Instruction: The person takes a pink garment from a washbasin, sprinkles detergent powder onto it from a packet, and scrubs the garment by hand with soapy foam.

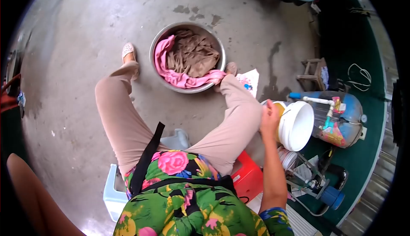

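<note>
My right hand (270, 118) is beside a white bucket (297, 126), its fingers curled at the rim of a yellowish container (279, 108) next to it; what the fingers hold is too small to tell. Of my left arm (36, 193) only the bare forearm shows at the lower left, and the left hand is out of view. In front of my legs a metal basin (188, 89) holds brown cloth (194, 54) and pink cloth (181, 80). A length of the pink cloth hangs over the basin's right rim.
A small wooden stool (311, 74), a blue tank (346, 120) with pipes and a pump (332, 197) stand at the right. A red stool (248, 176) and a pale blue stool (113, 193) are near me. A printed packet (248, 82) lies beside my right foot.
</note>
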### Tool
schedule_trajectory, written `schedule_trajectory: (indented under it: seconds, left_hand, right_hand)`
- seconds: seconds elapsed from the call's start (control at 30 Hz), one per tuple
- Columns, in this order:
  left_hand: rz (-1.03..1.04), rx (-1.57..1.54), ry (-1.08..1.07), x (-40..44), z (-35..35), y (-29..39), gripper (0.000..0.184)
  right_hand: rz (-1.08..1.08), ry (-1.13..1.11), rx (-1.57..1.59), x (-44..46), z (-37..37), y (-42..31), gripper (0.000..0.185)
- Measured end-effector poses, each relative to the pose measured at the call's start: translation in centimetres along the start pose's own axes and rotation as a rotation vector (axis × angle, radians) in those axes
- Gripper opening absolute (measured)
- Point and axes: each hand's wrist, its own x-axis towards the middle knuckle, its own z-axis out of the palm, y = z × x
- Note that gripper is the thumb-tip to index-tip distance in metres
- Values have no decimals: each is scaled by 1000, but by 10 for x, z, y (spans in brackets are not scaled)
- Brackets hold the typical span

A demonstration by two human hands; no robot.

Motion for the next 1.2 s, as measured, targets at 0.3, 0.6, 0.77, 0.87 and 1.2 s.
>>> schedule_trajectory:
  seconds: [0.3,0.6,0.77,0.87,1.2]
  left_hand:
    - [-49,37,136,-22,5,10,27]
    - [-352,390,131,-93,60,-1,25]
    - [-296,454,102,-120,83,-4,10]
    - [-296,500,71,-128,93,-11,9]
    - [-354,436,36,-115,109,-38,7]
  right_hand:
    - [-676,-299,-190,-110,-9,-46,41]
    - [-704,-347,-252,-141,1,-53,22]
    - [-734,-445,-336,-128,28,-47,9]
    - [-736,-459,-329,-125,38,-43,9]
    - [-675,-573,-320,-124,53,-30,8]
